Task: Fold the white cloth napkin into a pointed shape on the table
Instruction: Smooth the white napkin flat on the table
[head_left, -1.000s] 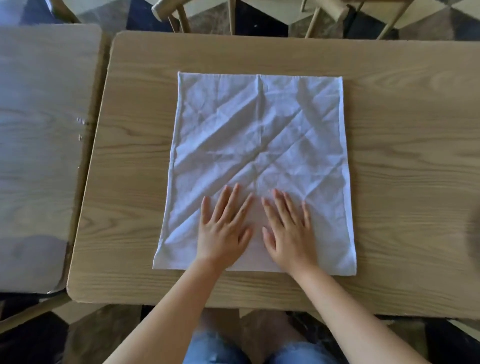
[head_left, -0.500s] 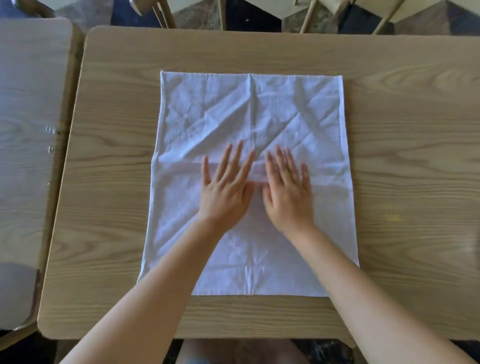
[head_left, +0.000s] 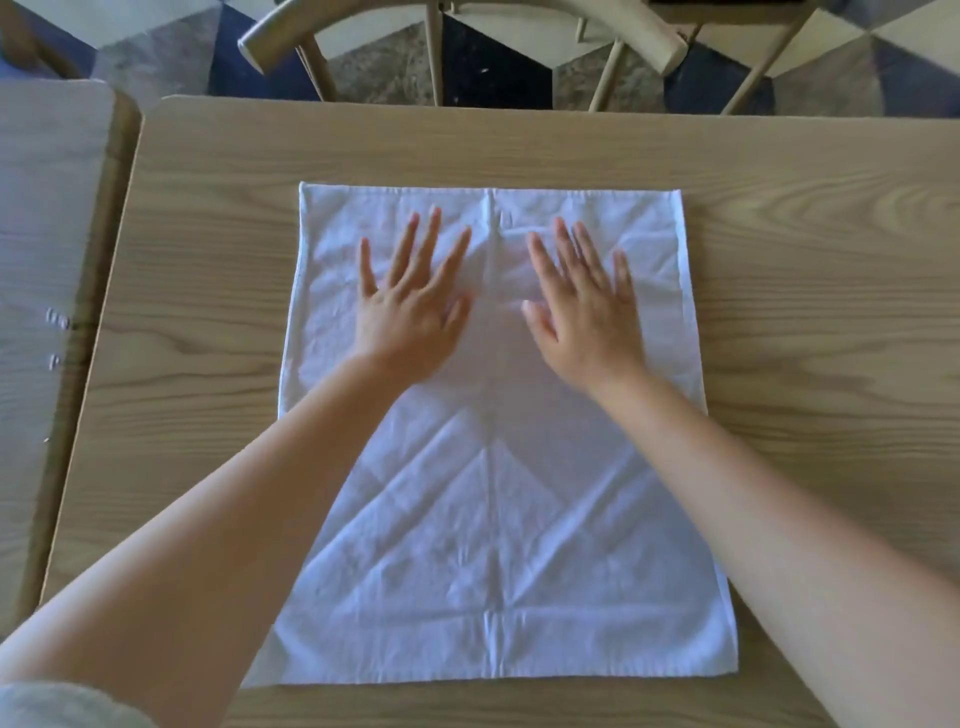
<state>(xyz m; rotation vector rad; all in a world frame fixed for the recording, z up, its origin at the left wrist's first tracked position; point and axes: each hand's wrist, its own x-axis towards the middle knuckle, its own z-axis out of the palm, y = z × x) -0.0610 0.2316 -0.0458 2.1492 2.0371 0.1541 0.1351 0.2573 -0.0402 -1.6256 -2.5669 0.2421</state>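
The white cloth napkin (head_left: 493, 545) lies spread flat on the wooden table (head_left: 810, 312), a rectangle with a centre crease and diagonal crease lines across its near half. My left hand (head_left: 410, 306) presses flat on its far left part, fingers straight and spread. My right hand (head_left: 582, 306) presses flat on the far right part, fingers straight. The two hands lie on either side of the centre crease, a short gap apart. Both forearms cross the napkin's side edges and hide parts of them.
A second wooden table (head_left: 47, 291) stands close on the left, separated by a narrow gap. A wooden chair (head_left: 467, 31) is tucked in at the table's far edge, over a patterned floor. Bare tabletop lies left and right of the napkin.
Both hands have slid away from me along the napkin, from its near edge through the middle to its far part, and have spread apart. The wrinkles look flatter.
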